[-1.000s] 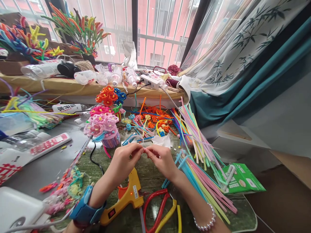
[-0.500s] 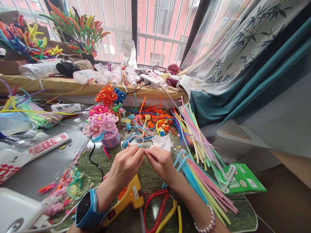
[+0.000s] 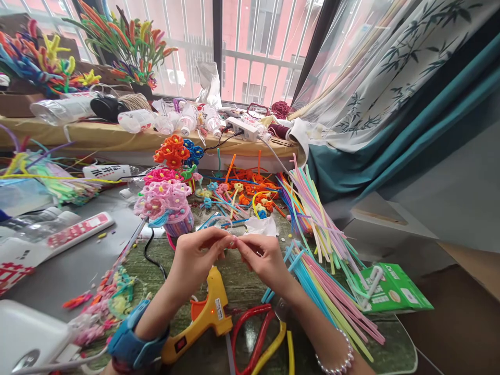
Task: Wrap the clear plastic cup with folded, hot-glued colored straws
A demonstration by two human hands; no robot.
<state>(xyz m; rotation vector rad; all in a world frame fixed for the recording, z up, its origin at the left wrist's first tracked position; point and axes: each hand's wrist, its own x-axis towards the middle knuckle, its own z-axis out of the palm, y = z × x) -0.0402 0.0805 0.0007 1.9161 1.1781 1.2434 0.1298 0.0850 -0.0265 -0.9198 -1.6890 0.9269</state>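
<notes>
My left hand point(image 3: 203, 250) and my right hand point(image 3: 264, 259) meet above the middle of the table, thumbs and fingertips pinched together. A tiny pinkish-white thing point(image 3: 233, 241) shows between the fingertips; it is too small to name. Just behind the hands, a pale curved band point(image 3: 223, 220) and a crumpled white tissue point(image 3: 261, 227) are partly visible. Under my left wrist lies a yellow glue gun point(image 3: 213, 307) with its small light glowing. Beside it rest scissors point(image 3: 261, 333) with red and yellow handles, partly hidden by my right forearm.
Bundles of pastel pipe cleaners point(image 3: 332, 302) lie at right, near a green packet point(image 3: 398, 289). A pot of pipe-cleaner flowers point(image 3: 167, 200) stands left of centre. Behind are loose orange flowers point(image 3: 250, 190); a power strip point(image 3: 242, 129) and bottles point(image 3: 136, 121) line the sill.
My left wrist has turned and its fingers have lifted and opened out slightly around the pinch. The tiny thing between the fingertips now shows more. The glue gun is less covered.
</notes>
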